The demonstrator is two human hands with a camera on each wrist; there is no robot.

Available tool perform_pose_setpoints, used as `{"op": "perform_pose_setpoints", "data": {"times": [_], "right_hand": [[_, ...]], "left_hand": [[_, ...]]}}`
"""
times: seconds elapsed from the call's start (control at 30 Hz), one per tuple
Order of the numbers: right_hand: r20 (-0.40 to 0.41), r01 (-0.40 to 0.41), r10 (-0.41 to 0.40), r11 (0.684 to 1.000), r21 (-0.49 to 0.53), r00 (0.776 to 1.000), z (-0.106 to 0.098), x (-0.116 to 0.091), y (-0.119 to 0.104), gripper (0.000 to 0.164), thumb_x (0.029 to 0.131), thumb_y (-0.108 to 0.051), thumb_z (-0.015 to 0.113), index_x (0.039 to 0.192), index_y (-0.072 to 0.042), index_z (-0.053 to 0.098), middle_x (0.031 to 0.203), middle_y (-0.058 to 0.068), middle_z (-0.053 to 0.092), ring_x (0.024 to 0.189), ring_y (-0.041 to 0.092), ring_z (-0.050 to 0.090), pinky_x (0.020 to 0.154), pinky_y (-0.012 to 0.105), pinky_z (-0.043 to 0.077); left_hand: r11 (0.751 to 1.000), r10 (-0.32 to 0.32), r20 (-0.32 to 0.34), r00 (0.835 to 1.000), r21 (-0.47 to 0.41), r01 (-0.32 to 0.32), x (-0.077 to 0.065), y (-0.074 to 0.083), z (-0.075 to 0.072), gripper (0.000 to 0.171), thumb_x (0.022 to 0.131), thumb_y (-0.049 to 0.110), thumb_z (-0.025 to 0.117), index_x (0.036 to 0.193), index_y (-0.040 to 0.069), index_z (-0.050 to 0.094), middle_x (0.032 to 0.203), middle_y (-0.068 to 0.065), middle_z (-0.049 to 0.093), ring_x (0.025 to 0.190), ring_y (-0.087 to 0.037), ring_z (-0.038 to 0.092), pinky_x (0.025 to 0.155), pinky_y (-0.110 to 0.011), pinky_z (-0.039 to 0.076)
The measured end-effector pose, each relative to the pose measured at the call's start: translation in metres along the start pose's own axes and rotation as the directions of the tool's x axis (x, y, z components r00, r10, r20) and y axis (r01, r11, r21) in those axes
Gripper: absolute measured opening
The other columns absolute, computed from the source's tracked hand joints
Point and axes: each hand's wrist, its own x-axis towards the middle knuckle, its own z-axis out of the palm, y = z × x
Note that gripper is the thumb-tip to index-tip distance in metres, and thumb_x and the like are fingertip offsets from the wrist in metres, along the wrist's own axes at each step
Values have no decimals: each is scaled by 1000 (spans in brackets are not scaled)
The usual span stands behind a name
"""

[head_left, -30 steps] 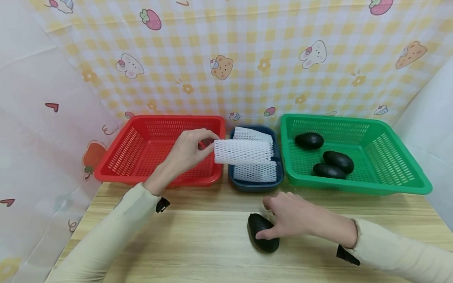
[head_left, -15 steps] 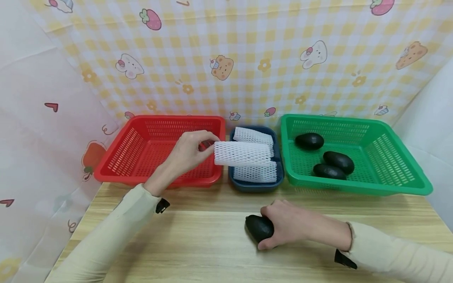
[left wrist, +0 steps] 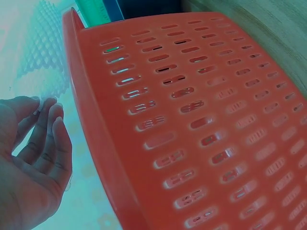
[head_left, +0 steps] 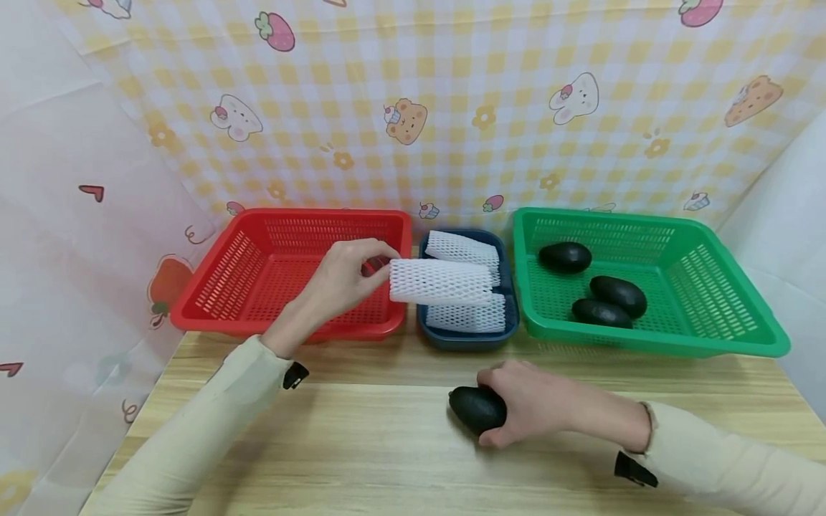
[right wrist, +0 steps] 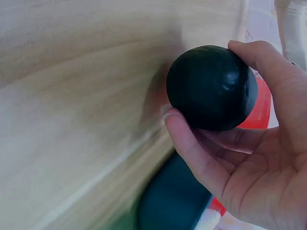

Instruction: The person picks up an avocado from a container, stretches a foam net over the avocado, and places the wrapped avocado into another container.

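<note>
My left hand pinches one end of a white foam net sleeve and holds it level above the gap between the red basket and the dark blue tray. In the left wrist view the fingertips pinch the net sleeve beside the red basket. My right hand grips a dark avocado just above the wooden table. The right wrist view shows the avocado held between thumb and fingers.
More white net sleeves lie in the dark blue tray. The green basket at the right holds three dark avocados. A patterned cloth hangs behind the baskets, and plastic sheets close both sides.
My right hand closed round the avocado on the table and lifted it slightly, turning it to point left. The left hand kept holding the net sleeve almost still.
</note>
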Motion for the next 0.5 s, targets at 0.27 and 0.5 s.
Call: {"op": "perform_pose_setpoints", "data": {"times": [0.27,0.5], "right_hand": [[-33,-60,59,998,-35,998,-18,-4,0,54,77,-47,86,112,-11,65,97,-6,63,81,12,56,65,29,50],[-93,-45,41,998,-48,995,-28,-8,1,48,79,-43,85,111,-13,65,98,-6,59,80,13,56,63,28,50]], "left_hand": [[1000,2,-6,1000,-7,-2,0,0,-1,30,85,11,84,113,8,75,108,-6,71,85,-17,65,73,-35,58],[1000,1,-12,1000,-14,-1,-1,-1,0,28,85,10,84,111,8,75,109,-6,71,84,-17,65,73,-35,58]]}}
